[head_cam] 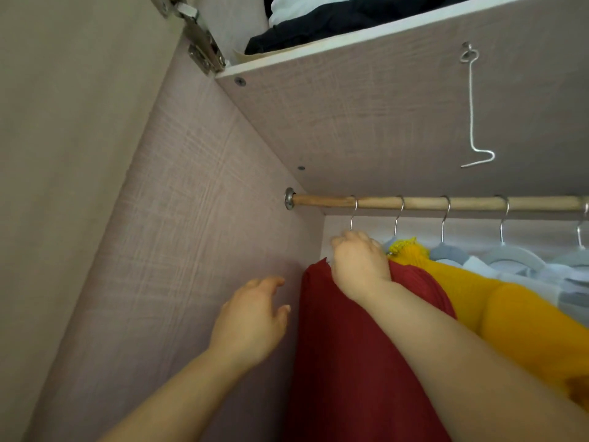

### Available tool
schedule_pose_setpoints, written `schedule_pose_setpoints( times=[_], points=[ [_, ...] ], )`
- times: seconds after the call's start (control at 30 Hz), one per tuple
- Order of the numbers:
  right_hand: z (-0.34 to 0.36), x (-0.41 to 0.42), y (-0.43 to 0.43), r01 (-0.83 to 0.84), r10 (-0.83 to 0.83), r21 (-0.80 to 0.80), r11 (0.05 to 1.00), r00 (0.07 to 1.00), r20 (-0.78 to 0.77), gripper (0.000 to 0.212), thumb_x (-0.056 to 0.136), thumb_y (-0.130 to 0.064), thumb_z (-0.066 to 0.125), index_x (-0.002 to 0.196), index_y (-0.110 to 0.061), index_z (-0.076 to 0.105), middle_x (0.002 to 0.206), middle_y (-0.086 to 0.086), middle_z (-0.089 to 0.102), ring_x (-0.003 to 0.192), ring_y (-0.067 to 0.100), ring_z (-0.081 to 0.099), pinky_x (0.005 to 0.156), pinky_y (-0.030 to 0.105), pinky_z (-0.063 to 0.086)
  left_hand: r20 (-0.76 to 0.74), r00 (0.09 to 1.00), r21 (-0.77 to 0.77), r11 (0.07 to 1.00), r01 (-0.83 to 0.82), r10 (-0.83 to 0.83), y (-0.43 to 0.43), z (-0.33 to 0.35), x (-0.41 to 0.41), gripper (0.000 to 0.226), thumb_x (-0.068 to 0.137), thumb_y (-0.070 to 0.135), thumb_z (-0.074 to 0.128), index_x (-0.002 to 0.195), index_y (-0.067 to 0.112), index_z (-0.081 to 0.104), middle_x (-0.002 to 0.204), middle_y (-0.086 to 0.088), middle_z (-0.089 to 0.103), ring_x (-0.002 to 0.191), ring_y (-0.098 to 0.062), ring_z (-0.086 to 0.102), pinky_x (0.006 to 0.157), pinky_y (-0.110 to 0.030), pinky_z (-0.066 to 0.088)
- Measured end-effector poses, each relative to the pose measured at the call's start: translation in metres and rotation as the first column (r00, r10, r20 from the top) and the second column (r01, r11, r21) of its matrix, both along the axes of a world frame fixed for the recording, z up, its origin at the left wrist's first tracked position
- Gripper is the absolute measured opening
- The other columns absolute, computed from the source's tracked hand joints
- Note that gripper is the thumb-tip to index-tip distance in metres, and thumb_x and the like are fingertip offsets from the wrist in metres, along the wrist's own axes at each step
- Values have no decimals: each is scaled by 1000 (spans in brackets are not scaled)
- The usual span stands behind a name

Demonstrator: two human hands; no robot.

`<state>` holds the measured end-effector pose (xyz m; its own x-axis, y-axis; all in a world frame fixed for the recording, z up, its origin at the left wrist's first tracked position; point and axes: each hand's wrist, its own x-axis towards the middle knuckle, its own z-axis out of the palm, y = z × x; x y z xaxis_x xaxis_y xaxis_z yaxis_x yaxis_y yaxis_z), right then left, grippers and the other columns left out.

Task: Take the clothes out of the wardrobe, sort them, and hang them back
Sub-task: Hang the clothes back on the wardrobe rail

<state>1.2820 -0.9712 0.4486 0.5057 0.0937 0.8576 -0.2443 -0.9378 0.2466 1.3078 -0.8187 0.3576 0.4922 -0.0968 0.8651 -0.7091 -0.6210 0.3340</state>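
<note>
A wooden rail [424, 202] runs across the wardrobe, with several metal hanger hooks over it. A dark red garment [353, 346] hangs at the rail's left end. My right hand [358, 261] grips the top of its hanger, just under the leftmost hook [353, 215]. Right of it hangs a mustard yellow garment [510, 314], then pale blue and grey clothes [548, 275] on grey hangers. My left hand [251, 317] hovers with relaxed fingers beside the red garment, close to the wardrobe's left wall, holding nothing.
A shelf [350, 46] above the rail carries folded dark and white clothes [334, 17]. A bent metal hook [475, 110] hangs from the shelf's underside. The wardrobe's left wall [178, 250] and a door hinge [194, 36] are at the left.
</note>
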Motion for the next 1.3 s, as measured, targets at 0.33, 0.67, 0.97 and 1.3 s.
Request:
schedule_pose_setpoints(
  times=[0.33, 0.67, 0.97, 1.3],
  points=[
    [-58, -42, 5, -239, 246, 85, 967, 966, -84, 44, 92, -29, 50, 135, -22, 43, 131, 1, 48, 121, 23, 42, 101, 33, 33, -123, 992, 47, 999, 21, -15, 11, -30, -26, 48, 89, 30, 55, 135, 24, 43, 130, -2, 52, 121, -19, 47, 101, -33, 38],
    [-116, -149, 31, -152, 180, 277, 949, 980, -81, 43, 90, -28, 54, 131, -20, 49, 128, 3, 51, 120, 22, 46, 104, 33, 37, -215, 964, 75, 981, 178, -159, 41, -76, -105, 49, 88, 28, 57, 134, 19, 45, 132, -5, 52, 122, -23, 48, 101, -34, 39],
    [-189, -263, 87, 6, 93, 373, 928, 965, -247, 44, 95, -31, 48, 137, -18, 41, 134, 4, 45, 125, 19, 42, 100, 27, 34, -341, 917, 187, 940, 284, -209, 85, -125, -200, 48, 91, 28, 52, 137, 22, 40, 131, -5, 50, 119, -23, 49, 97, -38, 41],
    [-249, -372, 148, 35, 129, 443, 896, 933, -336, 45, 95, -30, 47, 138, -17, 40, 135, 6, 45, 123, 20, 42, 101, 28, 35, -333, 941, 352, 917, 187, -64, 157, -157, -301, 50, 94, 29, 47, 141, 22, 33, 134, -6, 46, 122, -26, 44, 96, -38, 37]
  ],
)
